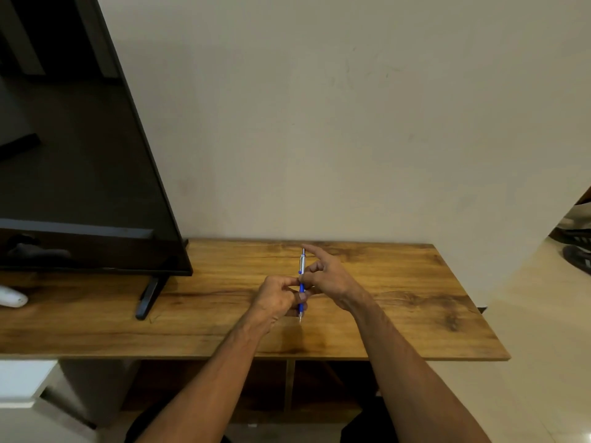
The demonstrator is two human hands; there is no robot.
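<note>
A blue and silver pen (pixel 302 266) stands nearly upright above the wooden table (pixel 399 302), tip pointing down toward me. My left hand (pixel 275 297) grips its blue lower barrel with curled fingers. My right hand (pixel 326 276) pinches the pen near the join of the blue and silver parts, with its index finger stretched out toward the wall.
A black TV screen (pixel 80 155) stands at the left on a dark foot (pixel 147 298). A white object (pixel 12 296) lies at the table's far left edge. A plain wall rises behind the table. Tiled floor and dark shoes (pixel 575 247) lie to the right.
</note>
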